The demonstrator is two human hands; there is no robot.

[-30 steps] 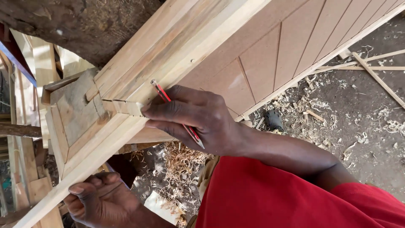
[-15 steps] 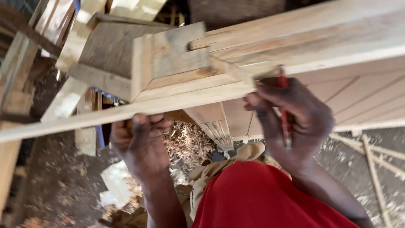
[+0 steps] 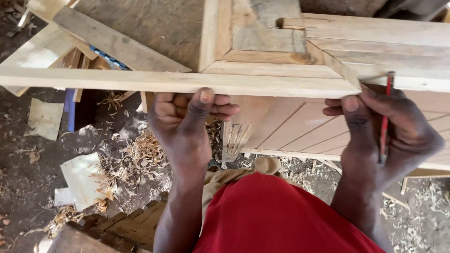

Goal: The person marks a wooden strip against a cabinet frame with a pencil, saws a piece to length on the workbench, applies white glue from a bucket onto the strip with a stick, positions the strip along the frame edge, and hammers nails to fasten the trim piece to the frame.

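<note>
Pale wood fills the head view: a long rail (image 3: 178,83) runs across the front of a mitred frame (image 3: 281,56). The left hand (image 3: 187,117) is clamped on the rail from below, thumb up its front edge. The right hand (image 3: 389,126) grips a red pencil (image 3: 385,117), thumb against the rail's end; shavings (image 3: 140,154) litter the floor (image 3: 28,187).

Lying scattered over a dirt floor (image 3: 28,187): curled wood shavings (image 3: 140,150), pale offcuts (image 3: 86,180), under soft daylight.
</note>
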